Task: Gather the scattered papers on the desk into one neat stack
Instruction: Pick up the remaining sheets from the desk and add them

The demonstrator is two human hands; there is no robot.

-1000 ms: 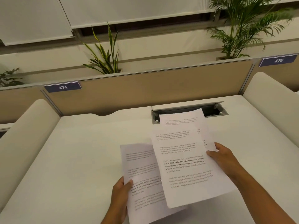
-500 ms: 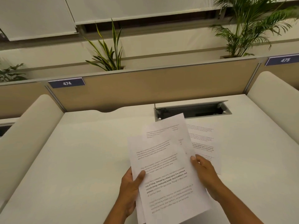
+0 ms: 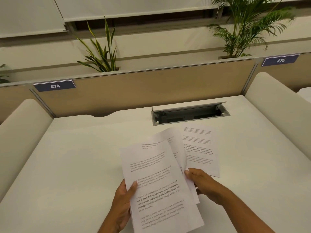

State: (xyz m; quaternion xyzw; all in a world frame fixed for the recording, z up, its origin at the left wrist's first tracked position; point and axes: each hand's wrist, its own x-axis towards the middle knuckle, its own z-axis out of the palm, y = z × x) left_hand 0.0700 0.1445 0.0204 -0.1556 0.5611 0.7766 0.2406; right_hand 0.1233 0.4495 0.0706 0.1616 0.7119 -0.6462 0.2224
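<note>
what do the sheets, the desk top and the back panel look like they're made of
Sheets: thin white printer paper, matte; they flex in the hands and carry printed text.
Desk top: smooth off-white surface, probably laminate; even colour, soft sheen.
Back panel: tan board, laminate or fabric, unclear, with a grey metal-looking trim on top.

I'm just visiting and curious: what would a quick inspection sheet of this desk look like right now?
Surface: white desk, mostly bare.
Job's things: held white printed sheets, fanned unevenly; one printed sheet lies flat on the desk behind the right hand.
Clutter: nothing seen.
Grippers: left hand pinches the sheets' left edge; right hand grips their right edge.
Cables: open grey cable tray sunk in the desk; a thin dark lead at its left corner.
Surroundings: tan partition with blue labels 474 and 475, green potted plants behind, padded side dividers.
</note>
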